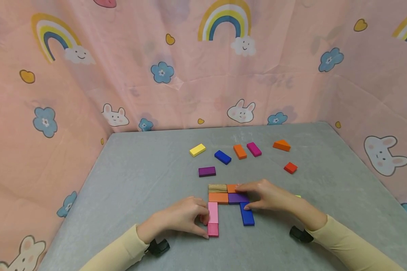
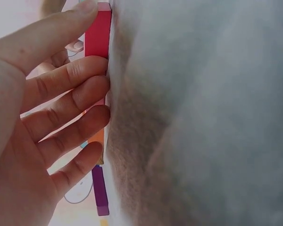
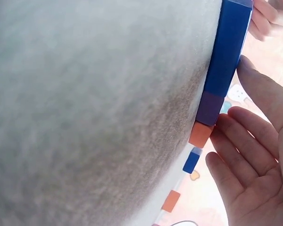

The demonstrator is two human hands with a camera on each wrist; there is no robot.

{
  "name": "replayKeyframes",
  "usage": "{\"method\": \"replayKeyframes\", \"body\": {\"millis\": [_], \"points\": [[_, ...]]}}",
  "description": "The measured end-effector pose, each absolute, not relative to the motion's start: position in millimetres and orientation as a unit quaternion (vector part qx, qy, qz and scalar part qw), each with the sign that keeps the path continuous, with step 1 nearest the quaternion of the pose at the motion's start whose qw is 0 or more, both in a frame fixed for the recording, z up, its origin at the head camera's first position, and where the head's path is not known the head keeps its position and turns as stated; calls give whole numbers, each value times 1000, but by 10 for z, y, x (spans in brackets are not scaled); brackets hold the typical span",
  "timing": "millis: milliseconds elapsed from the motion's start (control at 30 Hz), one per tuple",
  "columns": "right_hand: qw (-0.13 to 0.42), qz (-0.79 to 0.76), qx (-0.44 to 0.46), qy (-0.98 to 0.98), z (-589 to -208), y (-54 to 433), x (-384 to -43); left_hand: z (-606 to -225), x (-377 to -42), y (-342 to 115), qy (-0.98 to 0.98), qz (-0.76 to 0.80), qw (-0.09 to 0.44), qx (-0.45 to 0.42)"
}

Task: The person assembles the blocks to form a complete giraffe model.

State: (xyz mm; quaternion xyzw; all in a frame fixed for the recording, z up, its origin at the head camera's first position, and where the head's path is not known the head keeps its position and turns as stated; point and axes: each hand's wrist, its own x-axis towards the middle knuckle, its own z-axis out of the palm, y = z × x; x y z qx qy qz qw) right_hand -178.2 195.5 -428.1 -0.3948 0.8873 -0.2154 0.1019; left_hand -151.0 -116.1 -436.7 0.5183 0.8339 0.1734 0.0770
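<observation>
Flat blocks lie joined on the grey table. At the back, a wood-grain block (image 1: 217,188) sits beside an orange block (image 1: 231,188); before them lie another orange block (image 1: 218,198) and a purple block (image 1: 236,198). A light pink block (image 1: 213,212) and a darker pink block (image 1: 213,230) run down the left, a blue block (image 1: 247,218) down the right. My left hand (image 1: 183,215) rests its fingertips along the pink blocks' outer side, thumb by the near end. With my right hand (image 1: 266,196), I touch the back orange block; the thumb is at the blue block (image 3: 228,52).
Behind the joined blocks lie loose ones: purple (image 1: 207,171), yellow (image 1: 198,149), blue (image 1: 222,157), orange (image 1: 239,151) and magenta (image 1: 254,149). An orange wedge (image 1: 282,145) and a red block (image 1: 290,168) lie right. A patterned pink curtain (image 1: 196,94) borders the table.
</observation>
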Motion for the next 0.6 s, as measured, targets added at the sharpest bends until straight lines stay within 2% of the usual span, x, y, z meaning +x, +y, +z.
{"method": "replayKeyframes", "body": {"millis": [333, 600], "points": [[97, -213, -398, 887, -4280, 1955, -1776, -4387, -1535, -1170, 828, 191, 80, 520], [90, -218, -404, 884, -4278, 1959, -1777, -4371, -1593, -1218, 844, 215, 92, 482]]}}
